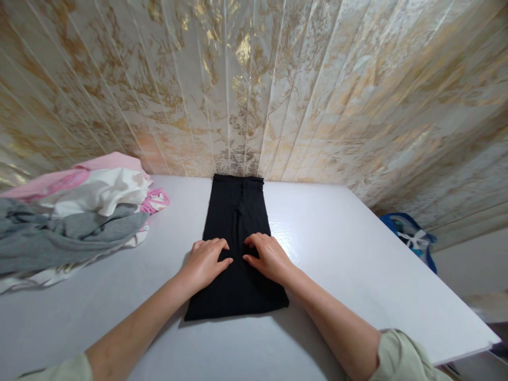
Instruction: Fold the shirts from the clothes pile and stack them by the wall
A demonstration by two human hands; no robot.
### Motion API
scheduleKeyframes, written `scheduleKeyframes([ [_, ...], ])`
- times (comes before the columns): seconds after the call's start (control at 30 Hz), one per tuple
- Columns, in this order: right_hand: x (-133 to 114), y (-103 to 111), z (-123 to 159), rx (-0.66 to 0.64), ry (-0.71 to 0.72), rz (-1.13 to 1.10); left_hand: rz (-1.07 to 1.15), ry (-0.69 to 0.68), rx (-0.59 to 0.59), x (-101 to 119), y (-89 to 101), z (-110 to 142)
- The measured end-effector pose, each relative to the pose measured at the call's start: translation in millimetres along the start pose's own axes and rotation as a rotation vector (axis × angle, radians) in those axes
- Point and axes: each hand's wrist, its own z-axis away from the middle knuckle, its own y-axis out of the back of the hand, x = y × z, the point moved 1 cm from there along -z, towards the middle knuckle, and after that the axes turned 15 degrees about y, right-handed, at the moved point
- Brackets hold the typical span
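Note:
A pair of black pants (238, 291), folded into a long panel, lies flat on the white table with its waistband at the far end. My left hand (204, 262) rests on its left side, fingers bent and thumb held apart from them. On the opposite side, my right hand (270, 256) touches the cloth in much the same pose, with a gap between thumb and forefinger. Neither hand grips the fabric. A strip of black cloth shows between the two thumbs. Dark folds run down the middle near the waistband.
A loose heap of clothes, with grey cloth (79, 238), white cloth (107, 190) and pink cloth (115, 160), sits on the left of the white table (337, 254). Behind hangs a gold-patterned curtain (238, 95). A blue bag (413, 238) stands beyond the right edge.

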Motion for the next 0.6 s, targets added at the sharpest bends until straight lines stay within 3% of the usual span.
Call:
scheduleKeyframes([
  [0.17, -0.8, 1.4, -1.0, -0.008, 0.08, -0.023, 0.113, -0.08, -0.065, 5.3, 7.4, -0.2],
  [0.27, 0.7, -0.4, -1.5, 0.022, 0.096, -0.031, 0.123, -0.086, -0.038, 3.6, 5.0, 0.2],
  [0.37, 0.5, -2.0, -2.0, 0.055, 0.086, -0.009, 0.053, -0.056, 0.08, 0.5, 0.6, 0.4],
  [0.5, -9.6, 5.2, 1.9, 0.194, 0.103, 0.014, 0.027, -0.067, 0.292, 3.5, 6.9, 7.2],
  [0.6, -19.8, 7.2, 13.6, 0.125, 0.151, 0.033, 0.066, -0.136, 0.356, 7.3, 8.6, 22.7],
])
